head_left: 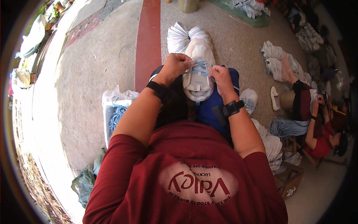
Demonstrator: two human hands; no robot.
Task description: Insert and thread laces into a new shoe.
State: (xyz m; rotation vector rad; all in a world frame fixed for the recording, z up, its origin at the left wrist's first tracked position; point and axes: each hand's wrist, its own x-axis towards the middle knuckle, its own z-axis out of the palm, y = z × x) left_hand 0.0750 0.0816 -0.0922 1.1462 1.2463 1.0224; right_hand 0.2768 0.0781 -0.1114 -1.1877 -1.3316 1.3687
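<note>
White sneaker (198, 78): long axis fore-aft, toe forward; blue shoelace (200, 67) across it | left hand (176, 68): sneaker's left, nearer, pinching shoelace | right hand (222, 77): sneaker's right; fingertips together, hold unclear

Clock centred on shoe (199, 79): left hand (175, 68) at 9, right hand (222, 77) at 3, both touching it. Stacked pieces (179, 38) just beyond at 11. Laces (118, 116) in bin (106, 123) at 8. Cord bundle (288, 127), then co-worker (321, 145), at 4.

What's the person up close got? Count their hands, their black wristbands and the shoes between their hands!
Hands (left hand, right hand): 2
Black wristbands (left wristband, right wristband): 2
White sneaker: 1
Total: 5
</note>
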